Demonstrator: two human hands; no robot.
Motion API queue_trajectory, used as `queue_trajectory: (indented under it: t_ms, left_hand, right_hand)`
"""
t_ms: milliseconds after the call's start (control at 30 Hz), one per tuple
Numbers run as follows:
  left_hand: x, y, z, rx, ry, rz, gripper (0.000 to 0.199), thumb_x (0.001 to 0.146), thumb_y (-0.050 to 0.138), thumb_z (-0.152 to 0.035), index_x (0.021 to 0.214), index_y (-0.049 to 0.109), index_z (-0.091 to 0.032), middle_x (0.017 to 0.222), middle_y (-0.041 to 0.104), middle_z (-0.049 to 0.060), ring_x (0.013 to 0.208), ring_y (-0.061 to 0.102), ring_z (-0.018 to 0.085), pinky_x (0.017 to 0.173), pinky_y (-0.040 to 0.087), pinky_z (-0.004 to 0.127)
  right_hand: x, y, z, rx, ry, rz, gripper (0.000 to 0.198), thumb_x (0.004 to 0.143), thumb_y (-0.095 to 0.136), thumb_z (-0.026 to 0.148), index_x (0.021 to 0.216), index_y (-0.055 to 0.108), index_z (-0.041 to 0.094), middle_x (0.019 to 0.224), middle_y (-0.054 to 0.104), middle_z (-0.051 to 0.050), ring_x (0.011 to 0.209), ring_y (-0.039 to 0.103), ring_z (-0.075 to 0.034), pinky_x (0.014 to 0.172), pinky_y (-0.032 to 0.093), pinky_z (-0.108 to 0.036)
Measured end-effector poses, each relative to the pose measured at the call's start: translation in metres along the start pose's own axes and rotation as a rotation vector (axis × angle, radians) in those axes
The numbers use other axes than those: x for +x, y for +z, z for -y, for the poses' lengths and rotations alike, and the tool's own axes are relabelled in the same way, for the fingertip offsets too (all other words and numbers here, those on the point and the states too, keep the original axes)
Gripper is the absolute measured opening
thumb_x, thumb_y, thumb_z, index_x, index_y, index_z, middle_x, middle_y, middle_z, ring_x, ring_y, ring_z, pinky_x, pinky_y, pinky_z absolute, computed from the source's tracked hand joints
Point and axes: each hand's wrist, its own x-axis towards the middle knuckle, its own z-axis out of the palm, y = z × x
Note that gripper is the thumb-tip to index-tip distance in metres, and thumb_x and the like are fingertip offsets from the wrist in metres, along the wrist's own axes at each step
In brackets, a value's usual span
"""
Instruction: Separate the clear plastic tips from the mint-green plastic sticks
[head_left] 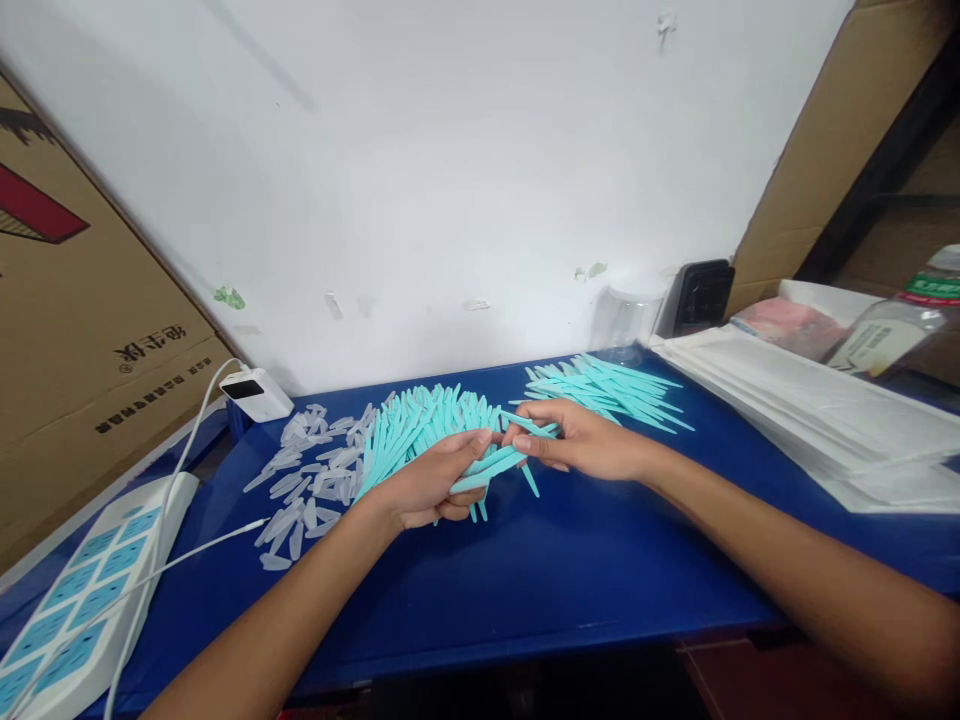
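Note:
My left hand point(442, 475) is closed around a few slim turquoise plastic sticks point(491, 463), flat and tapered at the end, like eyebrow-razor handles. My right hand point(577, 440), just to its right, pinches several more of these sticks between thumb and fingers. The two hands nearly meet above the blue table, and the sticks run between them. Behind my left hand lies a large heap of turquoise sticks point(412, 420). A second pile of turquoise sticks point(611, 385), laid more nearly side by side, is beyond my right hand. Small translucent plastic pieces point(300, 485) are scattered left of the heap.
The blue table point(525, 590) backs onto a white wall. At left are a power strip point(97, 590), a white device point(259, 393) with a cable, and a cardboard box point(97, 330). A clear container point(630, 320), white bags point(810, 420) and a bottle point(892, 325) stand at right.

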Motion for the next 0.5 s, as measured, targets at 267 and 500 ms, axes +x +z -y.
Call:
queue_trajectory:
  t_ms: [267, 500]
  left_hand:
    - [-0.0011, -0.0004, 0.0006, -0.020, -0.023, -0.050, 0.054, 0.094, 0.060, -0.062, 0.131, 0.053, -0.024, 0.062, 0.025, -0.010, 0.044, 0.019, 0.007, 0.039, 0.014, 0.017]
    - [0.0051, 0.0020, 0.0010, -0.057, -0.013, -0.040, 0.050, 0.095, 0.059, -0.061, 0.128, 0.055, -0.023, 0.058, 0.029, -0.010, 0.044, 0.017, 0.007, 0.039, 0.016, 0.016]
  right_hand:
    - [0.0010, 0.0049, -0.0017, 0.031, -0.003, -0.004, 0.045, 0.091, 0.065, 0.063, 0.102, 0.066, 0.019, 0.084, 0.053, 0.002, 0.055, 0.042, -0.008, 0.052, 0.037, -0.025]
    - [0.0011, -0.0045, -0.0033, 0.026, 0.015, -0.017, 0.043, 0.090, 0.068, 0.059, 0.105, 0.069, 0.018, 0.079, 0.057, 0.002, 0.055, 0.043, -0.008, 0.052, 0.035, -0.025]
